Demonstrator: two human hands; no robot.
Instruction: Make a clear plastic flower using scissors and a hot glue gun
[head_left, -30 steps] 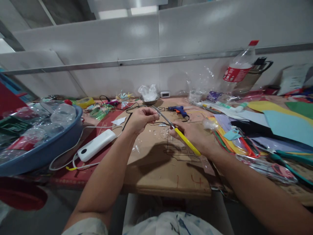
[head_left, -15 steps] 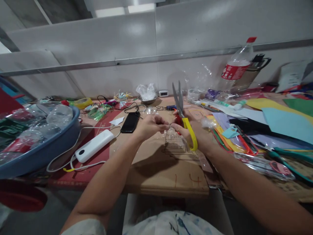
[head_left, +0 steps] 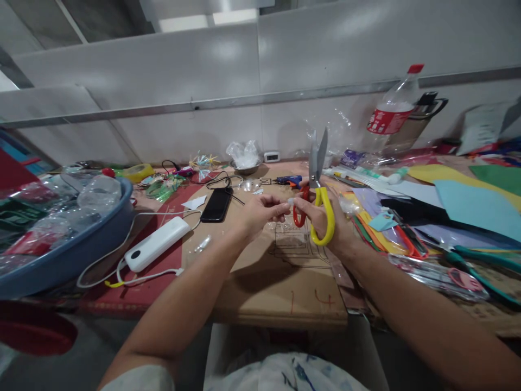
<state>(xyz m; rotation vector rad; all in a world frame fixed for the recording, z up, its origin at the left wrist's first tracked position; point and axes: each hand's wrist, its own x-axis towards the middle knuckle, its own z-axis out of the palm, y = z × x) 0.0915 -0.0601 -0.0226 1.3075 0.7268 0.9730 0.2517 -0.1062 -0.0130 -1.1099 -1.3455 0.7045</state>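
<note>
Near the middle of the cardboard-covered table, my right hand holds scissors with one yellow and one red handle, blades upward and parted. A small clear plastic piece sits at the fingertips of that hand. My left hand is just left of it, its thumb and fingers pinched together; what they hold, if anything, is too small to name. Below both hands, line drawings and clear scraps lie on the cardboard.
At the left are a blue basin of plastic bottles, a white power bank and a black phone. Coloured sheets and a bottle stand or lie right. A glue gun lies behind my hands.
The scissors have swung right and turned, showing both handles. My hands have drawn slightly apart, and the clear piece now shows at my right fingertips.
</note>
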